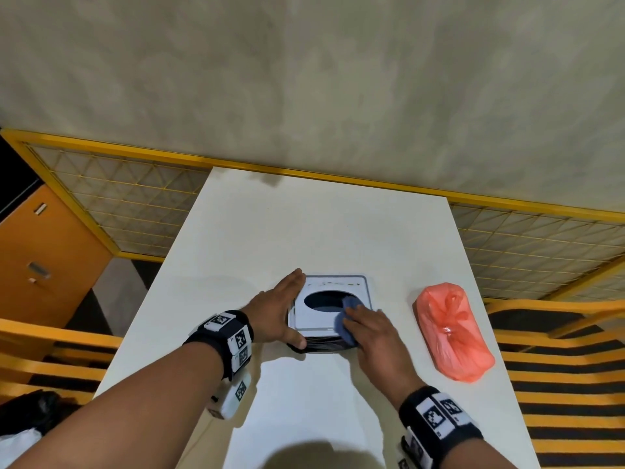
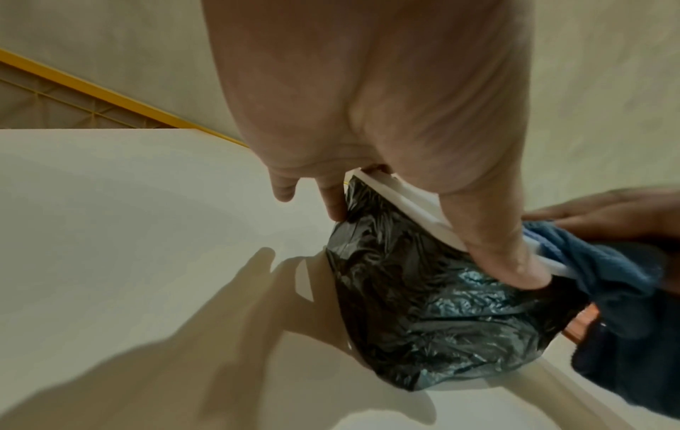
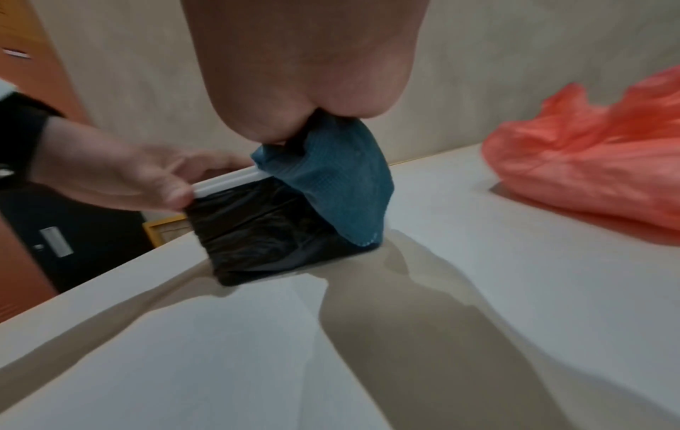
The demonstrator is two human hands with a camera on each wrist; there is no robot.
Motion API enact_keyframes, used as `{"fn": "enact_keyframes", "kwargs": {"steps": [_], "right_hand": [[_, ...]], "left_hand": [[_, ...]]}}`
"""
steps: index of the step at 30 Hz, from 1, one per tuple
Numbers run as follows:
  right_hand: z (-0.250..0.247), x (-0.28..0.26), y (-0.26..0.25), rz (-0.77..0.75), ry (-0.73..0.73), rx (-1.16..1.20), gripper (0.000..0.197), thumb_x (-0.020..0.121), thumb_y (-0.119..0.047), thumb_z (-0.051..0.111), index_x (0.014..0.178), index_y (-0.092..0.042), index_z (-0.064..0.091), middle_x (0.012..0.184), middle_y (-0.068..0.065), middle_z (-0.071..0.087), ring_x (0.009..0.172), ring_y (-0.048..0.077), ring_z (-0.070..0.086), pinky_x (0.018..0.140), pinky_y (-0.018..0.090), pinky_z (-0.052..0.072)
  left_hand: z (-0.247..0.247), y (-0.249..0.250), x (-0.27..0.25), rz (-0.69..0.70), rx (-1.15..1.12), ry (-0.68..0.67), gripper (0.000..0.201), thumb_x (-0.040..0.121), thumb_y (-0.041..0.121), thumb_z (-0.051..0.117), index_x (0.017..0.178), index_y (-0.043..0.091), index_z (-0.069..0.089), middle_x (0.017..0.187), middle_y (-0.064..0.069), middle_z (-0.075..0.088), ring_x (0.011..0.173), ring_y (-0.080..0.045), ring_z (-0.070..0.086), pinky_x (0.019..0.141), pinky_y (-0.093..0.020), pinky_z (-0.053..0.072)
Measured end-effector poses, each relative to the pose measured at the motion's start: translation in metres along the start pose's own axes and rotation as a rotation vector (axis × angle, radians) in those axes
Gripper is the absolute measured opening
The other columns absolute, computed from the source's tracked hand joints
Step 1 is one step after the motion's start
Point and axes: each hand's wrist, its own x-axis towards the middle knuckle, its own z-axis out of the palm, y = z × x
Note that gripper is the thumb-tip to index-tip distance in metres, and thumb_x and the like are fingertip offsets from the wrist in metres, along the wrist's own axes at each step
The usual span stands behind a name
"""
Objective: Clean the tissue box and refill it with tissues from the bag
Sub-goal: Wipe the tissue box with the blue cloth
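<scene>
The tissue box [image 1: 316, 323] stands mid-table, with a white lid, a dark oval opening and sides wrapped in black plastic [image 2: 423, 305]. My left hand [image 1: 280, 309] grips its left side, fingers along the far-left edge and thumb on the near corner. My right hand [image 1: 372, 330] holds a bunched blue cloth [image 1: 343, 321] against the lid's near-right corner. The cloth [image 3: 338, 180] hangs over the box's edge [image 3: 265, 232] in the right wrist view. An orange-red plastic bag [image 1: 453, 330], tied shut, lies to the right of the box. Its contents are hidden.
The white table [image 1: 304, 225] runs to a yellow-framed mesh partition [image 1: 135, 198] at the back. An orange cabinet [image 1: 44, 265] stands at the left. Orange-and-black striped seating [image 1: 558, 384] flanks the table on the right.
</scene>
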Motion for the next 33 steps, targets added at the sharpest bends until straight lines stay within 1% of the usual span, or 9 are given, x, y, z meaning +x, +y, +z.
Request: {"fn": "enact_keyframes", "kwargs": {"steps": [5, 8, 11, 14, 20, 23, 26, 29, 33], "right_hand": [[-0.015, -0.003, 0.009, 0.094, 0.069, -0.009, 0.029, 0.072, 0.005, 0.049, 0.088, -0.002, 0.073, 0.101, 0.01, 0.071, 0.094, 0.023, 0.062, 0.081, 0.036, 0.055], [-0.004, -0.001, -0.012, 0.038, 0.02, 0.038, 0.025, 0.083, -0.002, 0.049, 0.092, -0.003, 0.072, 0.106, 0.009, 0.068, 0.1, 0.025, 0.063, 0.089, 0.037, 0.055], [0.014, 0.009, -0.036, -0.105, -0.124, 0.025, 0.031, 0.071, 0.005, 0.068, 0.101, -0.004, 0.072, 0.115, 0.011, 0.068, 0.109, 0.028, 0.062, 0.095, 0.041, 0.052], [0.028, 0.031, -0.055, -0.172, -0.188, 0.039, 0.035, 0.063, 0.006, 0.076, 0.096, -0.006, 0.072, 0.108, 0.009, 0.069, 0.105, 0.027, 0.062, 0.085, 0.038, 0.053], [0.02, 0.023, -0.049, -0.131, -0.179, -0.002, 0.046, 0.057, 0.004, 0.081, 0.099, -0.011, 0.075, 0.116, 0.003, 0.07, 0.11, 0.025, 0.064, 0.091, 0.041, 0.05], [0.0, 0.005, -0.02, -0.027, -0.093, -0.057, 0.037, 0.07, -0.004, 0.064, 0.105, -0.011, 0.075, 0.12, 0.007, 0.069, 0.111, 0.028, 0.065, 0.096, 0.051, 0.044], [-0.015, 0.001, 0.008, 0.088, -0.076, -0.055, 0.049, 0.075, -0.018, 0.038, 0.105, -0.006, 0.075, 0.117, 0.011, 0.07, 0.106, 0.03, 0.068, 0.1, 0.044, 0.038], [-0.017, 0.0, 0.031, 0.191, -0.09, 0.019, 0.05, 0.083, -0.014, 0.035, 0.115, 0.001, 0.07, 0.125, 0.017, 0.066, 0.113, 0.035, 0.063, 0.107, 0.026, 0.032], [-0.017, -0.004, 0.028, 0.221, -0.129, 0.015, 0.049, 0.081, -0.006, 0.039, 0.122, 0.002, 0.065, 0.131, 0.017, 0.061, 0.12, 0.033, 0.059, 0.105, 0.036, 0.036]], "left_hand": [[-0.001, 0.0, -0.001, 0.0, -0.019, 0.0, 0.136, 0.064, 0.052, 0.088, 0.159, 0.03, -0.007, 0.164, 0.021, -0.019, 0.153, -0.007, 0.008, 0.122, -0.029, 0.02], [0.0, 0.002, 0.0, -0.002, 0.011, 0.0, 0.136, 0.064, 0.053, 0.088, 0.159, 0.029, -0.007, 0.164, 0.02, -0.019, 0.153, -0.008, 0.009, 0.122, -0.031, 0.023], [0.0, 0.003, 0.002, -0.003, 0.025, 0.003, 0.136, 0.064, 0.051, 0.088, 0.159, 0.027, -0.006, 0.164, 0.018, -0.019, 0.152, -0.009, 0.012, 0.122, -0.033, 0.026], [0.001, 0.001, 0.003, 0.008, 0.056, 0.016, 0.138, 0.063, 0.048, 0.09, 0.159, 0.02, -0.004, 0.166, 0.009, -0.015, 0.154, -0.011, 0.009, 0.123, -0.033, 0.024], [0.0, 0.0, 0.003, -0.004, 0.064, -0.005, 0.139, 0.062, 0.051, 0.088, 0.159, 0.024, -0.007, 0.165, 0.014, -0.018, 0.153, -0.009, 0.01, 0.122, -0.036, 0.027], [0.0, 0.001, 0.002, -0.01, 0.049, -0.028, 0.137, 0.064, 0.054, 0.087, 0.158, 0.029, -0.009, 0.163, 0.019, -0.022, 0.152, -0.008, 0.012, 0.122, -0.034, 0.025], [-0.001, 0.001, 0.001, -0.014, 0.059, -0.039, 0.137, 0.064, 0.055, 0.086, 0.158, 0.029, -0.009, 0.163, 0.02, -0.022, 0.153, -0.007, 0.01, 0.123, -0.034, 0.019], [-0.001, 0.002, 0.001, -0.033, 0.077, -0.054, 0.138, 0.063, 0.056, 0.086, 0.158, 0.03, -0.01, 0.163, 0.02, -0.022, 0.153, -0.008, 0.013, 0.124, -0.04, 0.019], [-0.01, 0.006, 0.004, -0.083, 0.197, -0.106, 0.138, 0.061, 0.058, 0.085, 0.157, 0.033, -0.01, 0.162, 0.022, -0.023, 0.153, -0.015, 0.015, 0.121, -0.059, 0.017]]}}
